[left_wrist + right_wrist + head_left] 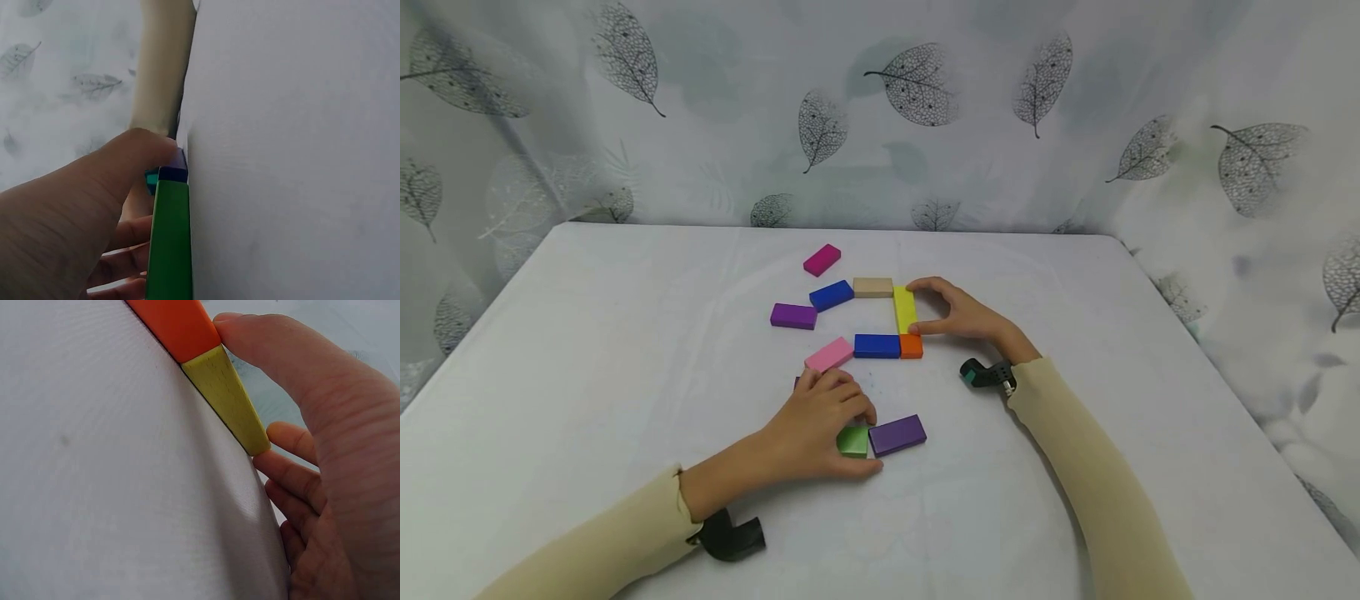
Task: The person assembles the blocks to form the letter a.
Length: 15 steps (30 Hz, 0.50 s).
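My left hand (812, 429) curves round a green block (853, 442), thumb on the near side and fingers on the far side. One end of a dark purple block (898, 435) meets the green block, and the left thumb tip lies by that joint. With my right hand (966, 317) I hold a yellow block (905, 310) by its ends, forefinger at the far end and thumb at the near end. The thumb also touches the orange block (172, 328) that adjoins it. A blue block (877, 347) lies against the orange one.
Beyond, a tan block (872, 287), a second blue block (831, 295), a purple block (793, 316) and a magenta block (822, 260) lie on the white table (625, 350). A pink block (830, 354) sits just past the left hand, which mostly hides a dark block (797, 382).
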Each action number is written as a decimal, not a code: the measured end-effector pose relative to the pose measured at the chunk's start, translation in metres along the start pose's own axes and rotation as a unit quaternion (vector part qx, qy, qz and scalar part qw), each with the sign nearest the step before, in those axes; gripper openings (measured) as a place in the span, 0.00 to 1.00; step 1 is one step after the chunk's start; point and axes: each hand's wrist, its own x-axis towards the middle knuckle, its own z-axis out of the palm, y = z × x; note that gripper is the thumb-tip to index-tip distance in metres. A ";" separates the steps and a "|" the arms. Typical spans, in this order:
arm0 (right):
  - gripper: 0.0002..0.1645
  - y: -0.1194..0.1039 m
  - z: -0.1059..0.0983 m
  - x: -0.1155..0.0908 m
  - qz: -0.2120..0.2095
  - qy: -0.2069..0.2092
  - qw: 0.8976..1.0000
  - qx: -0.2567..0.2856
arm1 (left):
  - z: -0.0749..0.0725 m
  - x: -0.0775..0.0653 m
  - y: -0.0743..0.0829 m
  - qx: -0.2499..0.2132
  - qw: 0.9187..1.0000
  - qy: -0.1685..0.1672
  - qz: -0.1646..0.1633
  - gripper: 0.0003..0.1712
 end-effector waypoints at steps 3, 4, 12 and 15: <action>0.42 0.000 0.000 0.000 0.000 -0.002 1.000 -0.001 | 0.002 0.002 0.002 -0.003 1.000 -0.001 0.004 0.21; 0.42 0.000 0.000 0.000 0.000 -0.001 1.000 -0.001 | 0.002 0.002 0.002 -0.005 1.000 -0.002 0.004 0.20; 0.42 -0.002 -0.001 -0.001 -0.001 0.001 1.000 -0.001 | 0.001 0.002 0.002 -0.008 1.000 -0.010 0.008 0.19; 0.42 -0.001 0.000 -0.001 0.000 0.000 1.000 -0.001 | 0.000 0.001 0.003 -0.008 1.000 -0.018 0.004 0.19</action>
